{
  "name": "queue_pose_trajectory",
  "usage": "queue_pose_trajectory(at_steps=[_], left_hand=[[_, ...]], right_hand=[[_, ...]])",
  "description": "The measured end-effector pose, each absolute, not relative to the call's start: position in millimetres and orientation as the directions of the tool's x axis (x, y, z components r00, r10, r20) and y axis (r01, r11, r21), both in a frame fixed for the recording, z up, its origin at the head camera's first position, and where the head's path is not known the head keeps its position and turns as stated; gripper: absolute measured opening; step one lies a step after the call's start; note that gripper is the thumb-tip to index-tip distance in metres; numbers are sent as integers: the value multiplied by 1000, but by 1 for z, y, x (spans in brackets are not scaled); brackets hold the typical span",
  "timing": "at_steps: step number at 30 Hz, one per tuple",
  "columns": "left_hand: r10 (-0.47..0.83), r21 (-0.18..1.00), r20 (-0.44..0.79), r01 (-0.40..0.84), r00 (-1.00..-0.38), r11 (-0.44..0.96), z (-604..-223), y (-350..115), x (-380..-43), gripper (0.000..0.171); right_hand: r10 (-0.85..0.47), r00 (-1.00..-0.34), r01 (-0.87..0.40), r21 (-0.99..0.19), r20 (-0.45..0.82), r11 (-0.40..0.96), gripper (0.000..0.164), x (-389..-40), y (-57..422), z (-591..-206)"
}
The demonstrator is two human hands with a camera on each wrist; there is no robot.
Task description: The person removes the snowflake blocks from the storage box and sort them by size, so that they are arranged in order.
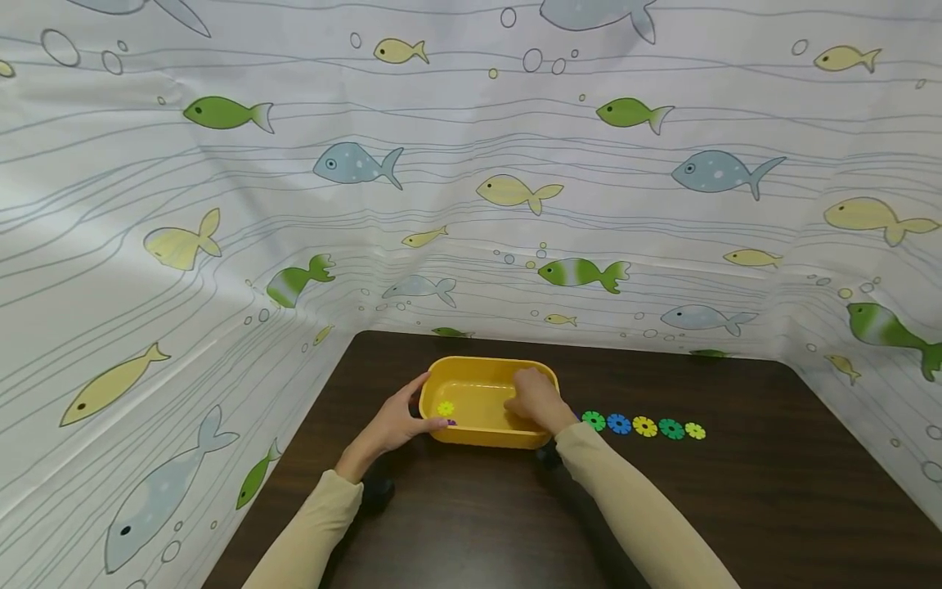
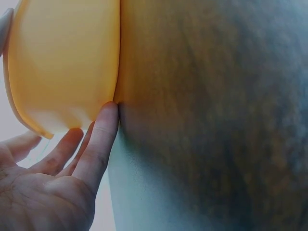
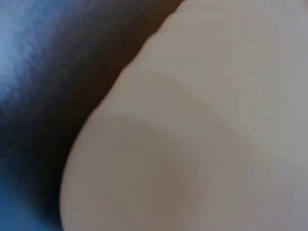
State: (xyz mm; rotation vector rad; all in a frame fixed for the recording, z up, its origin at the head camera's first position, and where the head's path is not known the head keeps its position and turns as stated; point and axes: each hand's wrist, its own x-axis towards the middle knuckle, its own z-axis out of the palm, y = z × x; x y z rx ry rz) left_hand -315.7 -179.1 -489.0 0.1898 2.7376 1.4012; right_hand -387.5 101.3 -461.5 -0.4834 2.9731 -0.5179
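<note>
A yellow plastic tray stands on the dark table. My left hand holds its left end, the thumb over the front rim; in the left wrist view, fingers of that hand touch the outer wall. Inside the tray lie a yellow-green notched disc and part of a purple piece by the left thumb. My right hand reaches into the right end with its fingers bent down; whatever lies at the fingertips is hidden. Pale sleeve fills most of the right wrist view.
Right of the tray, notched discs lie in a row: green, blue, yellow, dark green and a smaller yellow-green one. A fish-patterned sheet surrounds the back and sides of the table.
</note>
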Motion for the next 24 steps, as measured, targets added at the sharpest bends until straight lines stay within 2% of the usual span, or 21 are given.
queue_pose_trajectory(at_steps=[6, 13, 18, 24], left_hand=[[138, 807, 3, 84, -990, 585, -489, -178, -316, 105], [132, 809, -1, 77, -991, 583, -489, -178, -315, 106], [145, 810, 5, 89, -989, 580, -489, -179, -315, 106], [158, 812, 9, 99, -987, 575, -488, -180, -315, 105]], right_hand=[[-320, -945, -322, -392, 73, 862, 42, -376, 105, -457], [-289, -938, -345, -420, 192, 840, 21, -361, 117, -454], [-246, -918, -366, -425, 311, 828, 29, -352, 131, -457], [-177, -901, -375, -506, 396, 777, 37, -340, 146, -460]])
